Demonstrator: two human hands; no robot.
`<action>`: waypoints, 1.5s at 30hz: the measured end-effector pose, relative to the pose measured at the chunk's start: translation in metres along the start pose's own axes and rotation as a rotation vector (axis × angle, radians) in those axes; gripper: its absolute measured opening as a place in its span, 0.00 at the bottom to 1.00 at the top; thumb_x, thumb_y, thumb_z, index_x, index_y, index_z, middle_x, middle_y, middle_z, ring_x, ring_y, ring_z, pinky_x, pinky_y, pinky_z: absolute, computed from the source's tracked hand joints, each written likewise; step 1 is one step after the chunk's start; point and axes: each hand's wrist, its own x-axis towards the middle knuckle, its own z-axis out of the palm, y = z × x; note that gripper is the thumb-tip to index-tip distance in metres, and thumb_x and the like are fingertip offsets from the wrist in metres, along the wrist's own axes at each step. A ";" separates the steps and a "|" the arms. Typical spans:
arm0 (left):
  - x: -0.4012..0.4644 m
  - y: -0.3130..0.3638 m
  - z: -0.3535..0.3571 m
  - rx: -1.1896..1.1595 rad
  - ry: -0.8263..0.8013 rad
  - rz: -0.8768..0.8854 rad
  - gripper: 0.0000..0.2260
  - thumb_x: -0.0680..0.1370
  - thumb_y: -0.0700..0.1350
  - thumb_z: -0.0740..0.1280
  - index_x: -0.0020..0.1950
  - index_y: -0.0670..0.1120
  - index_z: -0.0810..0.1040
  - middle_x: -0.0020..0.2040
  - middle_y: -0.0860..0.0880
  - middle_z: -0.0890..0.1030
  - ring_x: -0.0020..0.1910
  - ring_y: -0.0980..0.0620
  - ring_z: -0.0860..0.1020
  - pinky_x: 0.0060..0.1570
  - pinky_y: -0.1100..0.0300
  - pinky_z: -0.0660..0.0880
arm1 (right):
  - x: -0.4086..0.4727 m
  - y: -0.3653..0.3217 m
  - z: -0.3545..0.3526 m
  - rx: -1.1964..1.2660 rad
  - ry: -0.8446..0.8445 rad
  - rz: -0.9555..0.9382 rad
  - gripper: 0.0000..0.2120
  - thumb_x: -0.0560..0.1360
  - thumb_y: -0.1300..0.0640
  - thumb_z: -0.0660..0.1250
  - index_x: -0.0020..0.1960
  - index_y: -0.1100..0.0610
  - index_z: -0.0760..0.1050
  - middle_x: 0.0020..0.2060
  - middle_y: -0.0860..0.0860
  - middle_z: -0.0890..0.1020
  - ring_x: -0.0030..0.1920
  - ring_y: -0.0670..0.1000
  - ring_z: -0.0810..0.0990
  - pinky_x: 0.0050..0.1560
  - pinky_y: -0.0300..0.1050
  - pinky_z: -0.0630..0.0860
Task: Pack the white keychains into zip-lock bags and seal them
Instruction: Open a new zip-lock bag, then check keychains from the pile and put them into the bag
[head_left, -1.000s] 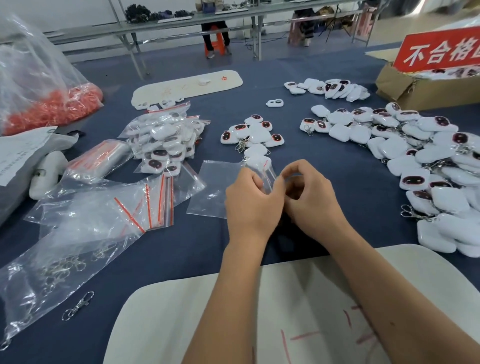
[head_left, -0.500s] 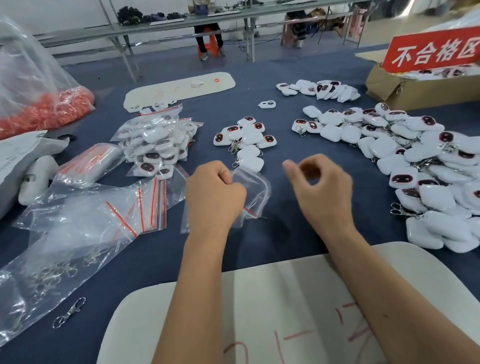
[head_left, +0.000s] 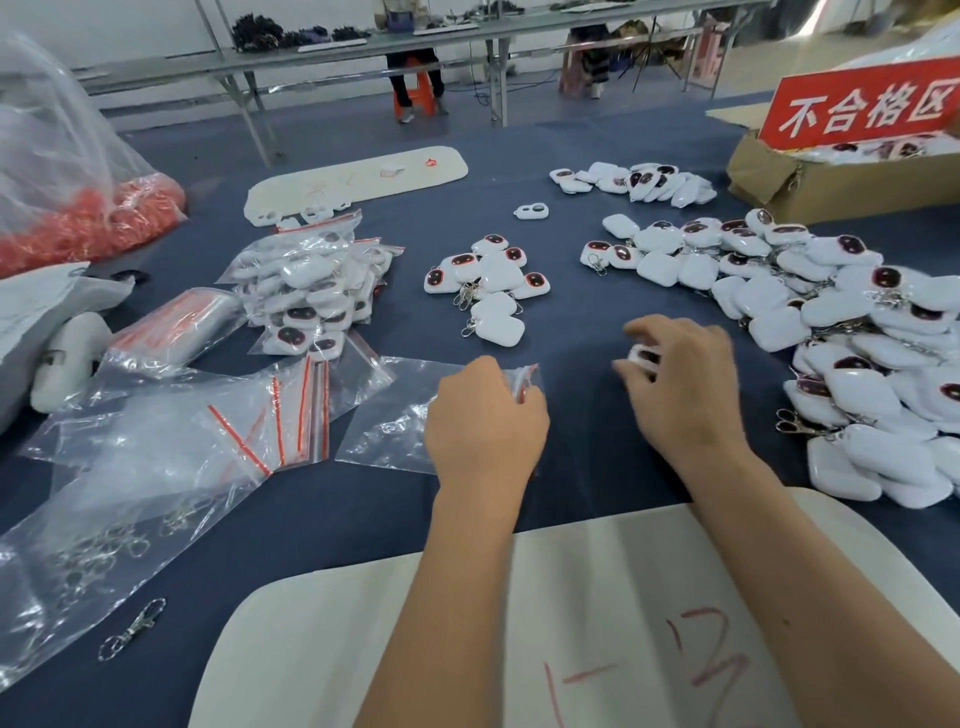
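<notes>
Our hands have split apart since a sec ago, when both were pinched together at the bag mouth near frame centre. Now our left hand (head_left: 485, 415) keeps the zip-lock bag (head_left: 395, 436) alone, grip curled round its red-striped mouth, bag lying flat on the tabletop (head_left: 571, 322) left of centre. Our right hand (head_left: 685, 384) has swung out toward the big keychain pile (head_left: 857, 374) at right & its fingers are curled over a small white piece (head_left: 641, 357), prob. a keychain, though blur hides most of it. So: bag looks opened & ready, next piece picked or nearly so. Filling comes next, then the seal. Packed bags (head_left: 311, 291) sit upper left of centre; a small keychain cluster (head_left: 488, 286) lies just above our hands.
</notes>
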 end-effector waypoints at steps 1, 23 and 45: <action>0.002 -0.002 0.000 -0.026 0.035 -0.024 0.12 0.79 0.53 0.66 0.47 0.44 0.75 0.46 0.46 0.80 0.46 0.42 0.79 0.43 0.52 0.74 | -0.002 -0.006 0.002 0.064 -0.029 -0.040 0.18 0.77 0.56 0.77 0.65 0.57 0.81 0.55 0.56 0.84 0.58 0.60 0.75 0.55 0.42 0.65; 0.011 -0.012 -0.004 -0.696 0.153 0.143 0.11 0.80 0.47 0.70 0.39 0.47 0.77 0.31 0.57 0.77 0.31 0.59 0.73 0.38 0.66 0.72 | -0.012 -0.033 0.018 1.061 -0.235 0.063 0.03 0.83 0.60 0.69 0.55 0.55 0.81 0.45 0.48 0.85 0.41 0.47 0.84 0.43 0.38 0.81; 0.018 -0.022 0.001 -0.839 -0.205 0.021 0.07 0.82 0.43 0.69 0.48 0.41 0.82 0.33 0.52 0.80 0.28 0.57 0.75 0.29 0.61 0.75 | -0.013 -0.035 0.029 1.055 -0.294 0.104 0.03 0.80 0.61 0.72 0.50 0.56 0.84 0.39 0.55 0.88 0.37 0.55 0.87 0.37 0.48 0.84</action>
